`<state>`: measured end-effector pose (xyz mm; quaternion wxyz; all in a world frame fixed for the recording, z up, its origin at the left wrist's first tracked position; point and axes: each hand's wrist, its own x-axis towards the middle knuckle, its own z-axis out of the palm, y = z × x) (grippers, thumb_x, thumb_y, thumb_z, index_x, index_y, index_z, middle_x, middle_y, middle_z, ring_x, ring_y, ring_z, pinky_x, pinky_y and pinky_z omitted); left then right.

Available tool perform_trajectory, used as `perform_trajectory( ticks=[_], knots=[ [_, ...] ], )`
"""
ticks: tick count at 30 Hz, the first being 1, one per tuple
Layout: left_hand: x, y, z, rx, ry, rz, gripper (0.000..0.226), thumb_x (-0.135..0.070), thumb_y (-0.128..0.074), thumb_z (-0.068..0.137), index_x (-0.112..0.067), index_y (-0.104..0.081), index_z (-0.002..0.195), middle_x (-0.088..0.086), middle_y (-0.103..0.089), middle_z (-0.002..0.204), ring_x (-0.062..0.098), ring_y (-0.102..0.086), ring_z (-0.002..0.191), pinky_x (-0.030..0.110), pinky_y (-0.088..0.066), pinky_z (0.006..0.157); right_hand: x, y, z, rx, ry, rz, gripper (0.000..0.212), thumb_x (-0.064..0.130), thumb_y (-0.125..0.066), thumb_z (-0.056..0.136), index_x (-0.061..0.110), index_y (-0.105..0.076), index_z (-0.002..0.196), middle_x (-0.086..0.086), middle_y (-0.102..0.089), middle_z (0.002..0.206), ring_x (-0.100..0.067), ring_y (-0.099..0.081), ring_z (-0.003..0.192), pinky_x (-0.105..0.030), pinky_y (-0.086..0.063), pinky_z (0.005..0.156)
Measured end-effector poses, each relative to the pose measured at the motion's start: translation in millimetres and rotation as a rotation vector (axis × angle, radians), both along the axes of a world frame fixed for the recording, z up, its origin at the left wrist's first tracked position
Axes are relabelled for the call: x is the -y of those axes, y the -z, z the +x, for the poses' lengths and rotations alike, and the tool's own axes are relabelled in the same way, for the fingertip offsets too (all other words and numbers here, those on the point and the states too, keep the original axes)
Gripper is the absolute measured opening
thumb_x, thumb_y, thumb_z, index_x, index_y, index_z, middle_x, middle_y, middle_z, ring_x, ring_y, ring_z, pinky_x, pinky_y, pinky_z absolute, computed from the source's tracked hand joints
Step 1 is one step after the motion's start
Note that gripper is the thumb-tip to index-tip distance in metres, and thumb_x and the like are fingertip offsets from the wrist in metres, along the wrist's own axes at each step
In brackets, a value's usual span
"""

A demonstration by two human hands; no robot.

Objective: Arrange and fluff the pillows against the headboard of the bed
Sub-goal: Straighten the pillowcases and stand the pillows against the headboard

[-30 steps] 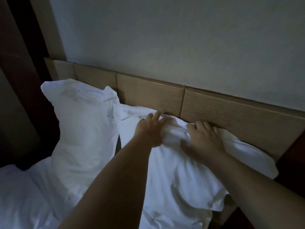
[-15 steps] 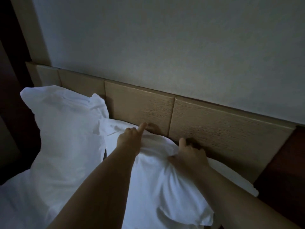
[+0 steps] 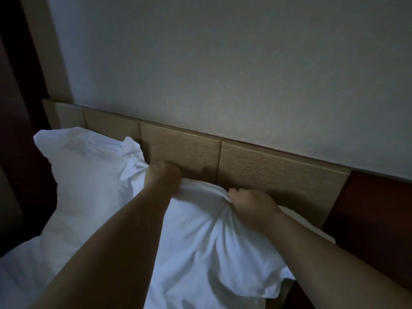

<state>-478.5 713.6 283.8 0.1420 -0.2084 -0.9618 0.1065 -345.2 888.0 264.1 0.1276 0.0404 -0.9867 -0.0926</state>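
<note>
Dim room. Both fists clenched on the top edge of the near white pillow [image 3: 200,237], right up against the wooden headboard [image 3: 278,175]. Left hand [image 3: 162,177] bunches the fabric at the pillow's 11 o'clock corner; right hand [image 3: 252,204] grips the edge toward 1 o'clock, cloth puckered under it. The pillow lies below both hands, spreading toward 6 o'clock. Second pillow [image 3: 89,170] leans on the headboard at 9 o'clock, touching the first.

The bed [image 3: 20,270], sheeted in white, carries two white pillows: the right pillow [image 3: 200,248] lies below both gripping hands, and the left pillow [image 3: 89,181] is propped just left of them.
</note>
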Motion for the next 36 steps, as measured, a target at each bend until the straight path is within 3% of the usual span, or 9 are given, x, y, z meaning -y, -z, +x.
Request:
perform_trajectory(
  ticks=[4,10,14,18,22,25,28,33,36],
  knots=[
    [3,-49,11,-0.108,-0.039,0.071,0.030,-0.016,-0.049,0.095,-0.011,-0.065,0.120,0.012,-0.063,0.122,0.028,-0.060,0.114,0.034,-0.048,0.089,2,-49,9,-0.070,-0.012,-0.030,0.015,0.024,-0.039,0.099,0.014,-0.049,0.103,-0.010,-0.062,0.108,-0.031,-0.060,0.095,-0.033,-0.037,0.064],
    [1,-89,9,-0.115,-0.082,0.171,0.033,-0.014,-0.050,0.092,-0.010,-0.063,0.123,0.015,-0.059,0.129,0.031,-0.055,0.120,0.036,-0.044,0.096,0,-87,11,-0.108,0.003,-0.112,0.035,0.049,-0.028,0.100,0.021,-0.048,0.093,-0.009,-0.062,0.108,-0.030,-0.058,0.100,-0.036,-0.039,0.071],
    [-11,-75,-7,-0.113,-0.056,0.125,0.033,-0.017,-0.049,0.094,-0.011,-0.063,0.124,0.013,-0.060,0.128,0.029,-0.055,0.121,0.036,-0.044,0.097,-8,-79,0,-0.045,0.043,-0.154,0.032,0.049,-0.029,0.100,0.027,-0.044,0.084,-0.004,-0.061,0.099,-0.024,-0.057,0.089,-0.036,-0.041,0.070],
    [-29,-24,-31,-0.043,-0.009,0.063,0.032,-0.017,-0.046,0.097,-0.012,-0.062,0.123,0.010,-0.061,0.126,0.026,-0.056,0.118,0.034,-0.046,0.093,-19,-34,-24,0.036,0.093,-0.069,0.029,0.039,-0.032,0.102,0.019,-0.053,0.106,-0.006,-0.058,0.112,-0.027,-0.057,0.102,-0.033,-0.034,0.071],
    [-45,21,-61,0.036,0.014,0.119,0.029,-0.015,-0.047,0.097,-0.012,-0.063,0.121,0.009,-0.063,0.119,0.024,-0.059,0.112,0.033,-0.048,0.089,-30,8,-52,0.076,0.295,-0.090,0.019,0.024,-0.041,0.098,0.016,-0.054,0.110,-0.005,-0.057,0.114,-0.027,-0.055,0.106,-0.034,-0.038,0.071],
    [-53,45,-75,0.105,0.037,0.184,0.031,-0.010,-0.051,0.093,-0.014,-0.064,0.121,0.008,-0.058,0.124,0.025,-0.054,0.118,0.035,-0.047,0.093,-33,34,-65,-0.128,0.285,0.033,0.008,0.010,-0.056,0.076,0.014,-0.063,0.077,-0.005,-0.065,0.075,-0.029,-0.064,0.073,-0.031,-0.046,0.051],
    [-54,62,-84,0.140,0.084,0.298,0.031,-0.006,-0.049,0.092,-0.011,-0.060,0.119,0.008,-0.052,0.127,0.026,-0.045,0.125,0.038,-0.046,0.094,-34,59,-70,-0.271,0.282,0.160,0.018,0.006,-0.043,0.069,0.017,-0.053,0.059,-0.004,-0.053,0.053,-0.027,-0.056,0.054,-0.027,-0.037,0.040],
    [-36,68,-77,0.115,0.148,0.397,0.039,-0.006,-0.053,0.089,-0.015,-0.049,0.126,0.006,-0.041,0.133,0.026,-0.036,0.127,0.040,-0.047,0.086,-16,58,-66,-0.245,0.361,0.028,0.018,0.012,-0.053,0.064,0.013,-0.062,0.079,-0.010,-0.059,0.063,-0.031,-0.057,0.061,-0.033,-0.045,0.050],
    [-24,63,-67,0.058,0.155,0.520,0.048,-0.004,-0.060,0.085,-0.016,-0.045,0.129,0.007,-0.043,0.130,0.025,-0.038,0.122,0.037,-0.049,0.086,6,48,-60,-0.287,0.209,-0.031,0.050,0.014,-0.068,0.055,0.013,-0.064,0.105,-0.012,-0.063,0.087,-0.033,-0.058,0.078,-0.037,-0.047,0.063]
  ],
)
